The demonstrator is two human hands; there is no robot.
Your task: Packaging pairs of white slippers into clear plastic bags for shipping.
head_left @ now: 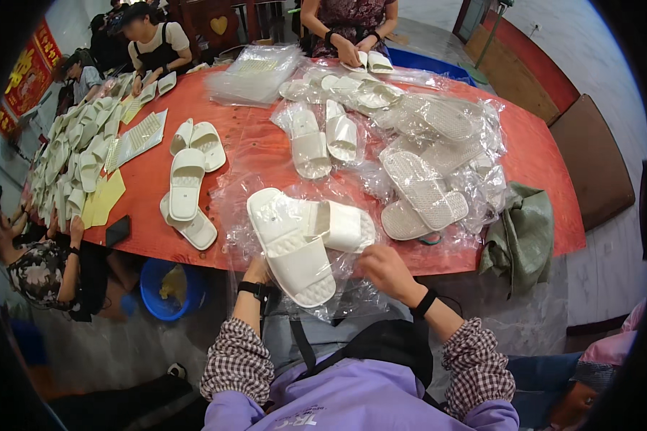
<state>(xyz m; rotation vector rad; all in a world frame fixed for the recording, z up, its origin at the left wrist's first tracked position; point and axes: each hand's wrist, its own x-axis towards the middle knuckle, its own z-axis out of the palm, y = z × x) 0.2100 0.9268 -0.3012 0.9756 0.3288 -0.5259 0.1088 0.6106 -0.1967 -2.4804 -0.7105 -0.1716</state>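
Note:
A pair of white slippers lies in front of me at the table's near edge, on clear plastic. The left slipper [293, 251] overhangs the edge, and the right slipper [343, 226] lies crosswise against it. My left hand [257, 270] is beside the left slipper, its fingers hidden behind the slipper and plastic. At the toe of the right slipper, my right hand [384, 269] has its fingers bent together on the edge of a clear plastic bag [349, 267]. Loose white slippers [187, 183] lie stacked to the left.
Bagged slippers [428, 190] heap up on the right of the red table [539, 165], near a green cloth [521, 230]. Flat plastic bags [255, 75] are stacked at the far side. More slippers [86, 136] pile up left. Other people work around the table; a blue basin [167, 305] stands below.

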